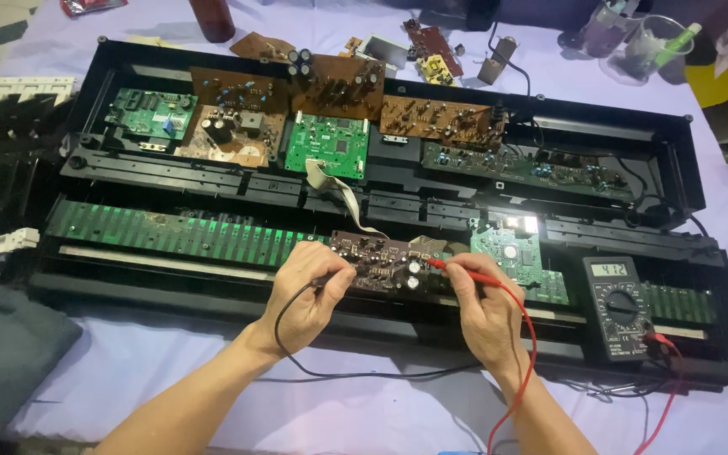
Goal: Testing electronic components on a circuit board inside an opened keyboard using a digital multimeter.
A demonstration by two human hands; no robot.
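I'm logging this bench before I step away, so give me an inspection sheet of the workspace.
Surface: lilac cloth under an opened black keyboard chassis.
Job's things: dark brown circuit board; black probe and red probe on it; multimeter with lit display.
Clutter: loose boards, clear cups, brown bottle.
Grippers: left hand holds the black probe; right hand holds the red probe.
Cables: black lead, red lead, grey ribbon cable.
Surroundings: detached key strip, grey cushion.
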